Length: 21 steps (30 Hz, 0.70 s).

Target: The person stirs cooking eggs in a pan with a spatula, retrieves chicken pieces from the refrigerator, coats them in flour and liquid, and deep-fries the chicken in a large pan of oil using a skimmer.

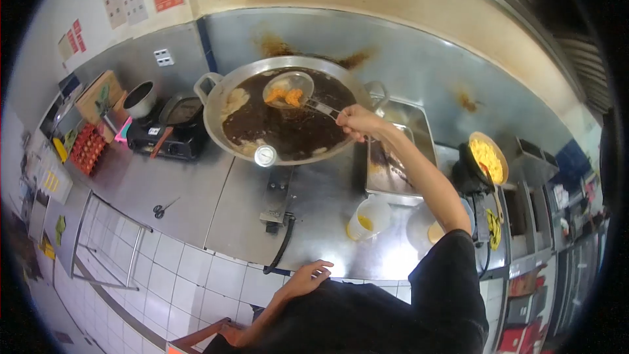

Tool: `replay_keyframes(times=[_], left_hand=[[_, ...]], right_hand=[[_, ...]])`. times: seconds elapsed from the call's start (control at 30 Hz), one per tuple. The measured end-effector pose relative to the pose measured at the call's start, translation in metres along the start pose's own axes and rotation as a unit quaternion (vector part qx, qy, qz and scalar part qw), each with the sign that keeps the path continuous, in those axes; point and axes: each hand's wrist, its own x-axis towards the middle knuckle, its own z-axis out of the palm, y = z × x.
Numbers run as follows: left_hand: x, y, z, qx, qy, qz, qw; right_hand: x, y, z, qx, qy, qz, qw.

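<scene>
My right hand (357, 122) is closed round the handle of a wire skimmer (296, 81) over a large wok (214, 108). In the skimmer's bowl lie orange-brown fried pieces (284, 96). Dark oil (278, 128) fills the wok, with pale foam along its left side. A round dial thermometer (265, 155) sits at the wok's near rim. Down by the counter's front edge, my left hand (309, 279) is empty, its fingers stretched out and loosely apart, near my black shirt.
Right of the wok are a metal tray (419, 132), a plastic jug (368, 217) and a pan of yellow food (487, 158). Scissors (165, 208) lie on the counter at left. Beyond them stand a portable stove (167, 141), a pot (139, 99) and egg trays (90, 149).
</scene>
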Motion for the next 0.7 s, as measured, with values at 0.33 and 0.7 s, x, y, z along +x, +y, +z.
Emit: replay_keyframes(times=[0.33, 0.7], left_hand=[[0.002, 0.014, 0.013, 0.005, -0.057, -0.036, 0.998], [0.020, 0.009, 0.038, 0.003, -0.085, -0.043, 0.995]], right_hand=[[-0.145, 0.022, -0.034, 0.069, 0.111, -0.023, 0.991], [-0.323, 0.108, -0.054, -0.091, 0.307, 0.118, 0.940]])
